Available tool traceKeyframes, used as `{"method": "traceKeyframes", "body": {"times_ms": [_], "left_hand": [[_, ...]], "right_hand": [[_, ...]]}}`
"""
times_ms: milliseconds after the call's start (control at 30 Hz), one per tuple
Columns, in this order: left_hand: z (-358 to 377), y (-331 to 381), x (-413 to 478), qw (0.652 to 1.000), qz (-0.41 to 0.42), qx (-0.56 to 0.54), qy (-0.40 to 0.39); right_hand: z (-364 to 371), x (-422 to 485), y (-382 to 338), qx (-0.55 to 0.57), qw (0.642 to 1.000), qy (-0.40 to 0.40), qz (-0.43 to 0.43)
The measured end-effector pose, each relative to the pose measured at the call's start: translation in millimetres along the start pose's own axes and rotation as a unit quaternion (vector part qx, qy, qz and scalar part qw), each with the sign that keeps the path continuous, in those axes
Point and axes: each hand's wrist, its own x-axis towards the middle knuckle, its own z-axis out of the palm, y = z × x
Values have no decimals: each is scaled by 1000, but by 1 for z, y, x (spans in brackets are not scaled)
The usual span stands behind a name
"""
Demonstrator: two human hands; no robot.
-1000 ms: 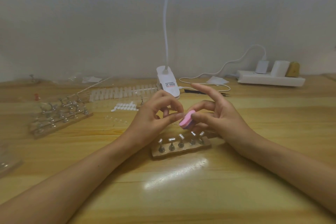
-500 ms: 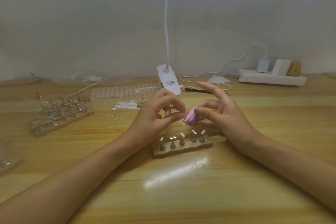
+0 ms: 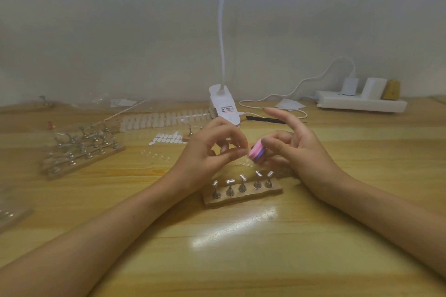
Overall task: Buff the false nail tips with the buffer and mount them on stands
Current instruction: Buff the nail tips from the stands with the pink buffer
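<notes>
Centre frame: left hand (image 3: 212,152) pinches a barely visible clear nail tip (image 3: 244,152) at the pink-and-purple buffer (image 3: 257,153) gripped in the right hand (image 3: 299,152); a hard stroke could flick it loose

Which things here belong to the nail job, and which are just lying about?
For the job: pink-and-purple buffer block in the right hand; left hand pinching what looks like a clear nail tip; wooden stand with five metal pegs; rows of white nail tips.
Lying about: white clip lamp; white power strip with plugs; white cable.
</notes>
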Motion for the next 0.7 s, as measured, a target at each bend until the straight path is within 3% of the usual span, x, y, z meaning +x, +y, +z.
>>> {"method": "traceKeyframes", "body": {"times_ms": [67, 433, 533, 700], "left_hand": [[0, 0, -1, 1000, -4, -4, 6], [0, -2, -1, 1000, -1, 7, 16], [-1, -2, -1, 1000, -4, 2, 26], [-1, -1, -1, 999, -4, 7, 32]], "right_hand": [[-3, 1, 0, 13, 1000, 28, 5], [3, -1, -1, -26, 999, -32, -12], [-2, 0, -1, -6, 1000, 17, -7], [3, -2, -2, -23, 999, -23, -22]]}}
